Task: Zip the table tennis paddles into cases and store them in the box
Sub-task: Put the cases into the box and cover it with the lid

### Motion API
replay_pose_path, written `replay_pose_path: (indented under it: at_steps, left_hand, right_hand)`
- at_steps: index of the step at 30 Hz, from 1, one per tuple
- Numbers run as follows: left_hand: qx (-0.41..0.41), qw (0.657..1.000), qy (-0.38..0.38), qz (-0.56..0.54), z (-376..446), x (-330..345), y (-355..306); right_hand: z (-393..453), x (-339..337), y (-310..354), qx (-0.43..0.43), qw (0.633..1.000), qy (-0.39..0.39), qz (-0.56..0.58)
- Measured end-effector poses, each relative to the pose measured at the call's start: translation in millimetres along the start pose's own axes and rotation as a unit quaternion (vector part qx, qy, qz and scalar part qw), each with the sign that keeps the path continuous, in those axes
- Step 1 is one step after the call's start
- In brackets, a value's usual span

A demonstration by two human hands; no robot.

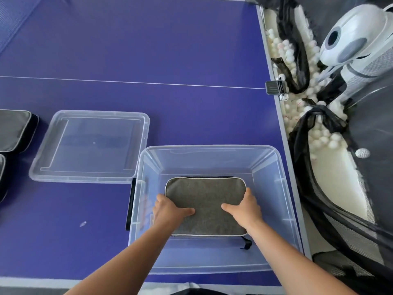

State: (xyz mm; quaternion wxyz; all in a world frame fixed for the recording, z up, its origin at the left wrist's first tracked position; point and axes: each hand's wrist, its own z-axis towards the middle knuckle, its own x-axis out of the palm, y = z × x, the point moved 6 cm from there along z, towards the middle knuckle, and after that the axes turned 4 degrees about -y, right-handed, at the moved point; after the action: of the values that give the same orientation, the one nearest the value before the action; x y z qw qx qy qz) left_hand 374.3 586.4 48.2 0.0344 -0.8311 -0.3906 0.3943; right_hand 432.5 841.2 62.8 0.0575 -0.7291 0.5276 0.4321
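A clear plastic box (214,150) stands at the near right of the blue table. Inside it lies a grey zipped paddle case (205,194) with white piping, flat on the bottom. My left hand (170,209) grips the case's left edge, thumb on top. My right hand (246,207) grips its right edge, thumb lying across the grey fabric. A black strap (246,244) sticks out at the case's near right corner. Two more grey and black cases (14,130) lie at the table's far left edge, partly out of view.
The box's clear lid (91,145) lies flat on the table left of the box. Off the table's right edge hang a black net full of white balls (297,60) and a white ball machine (350,39). A net clamp (274,87) sits on the table edge.
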Motion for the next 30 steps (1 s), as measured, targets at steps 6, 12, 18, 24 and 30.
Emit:
replay_pose_path:
  at_steps: [6,12,18,24,30]
  left_hand:
    - [0.022,0.999,0.004,0.029,-6,-2,-5]
    - [0.127,0.991,-0.019,0.039,-27,-15,-18]
    - [0.276,0.961,-0.030,0.012,-75,-69,-33]
    - [0.373,0.919,-0.124,-0.029,-108,-162,13]
    - [0.324,0.930,-0.174,-0.021,-73,-241,127]
  right_hand:
    - [-2,0,0,-0.010,1.000,0.006,-0.026]
    - [-23,-5,24,-0.093,0.992,-0.030,-0.078]
    - [-78,-9,80,-0.219,0.971,-0.076,-0.060]
    - [-159,7,150,-0.332,0.934,-0.111,-0.071]
    - [-236,88,209,-0.390,0.915,-0.080,-0.067]
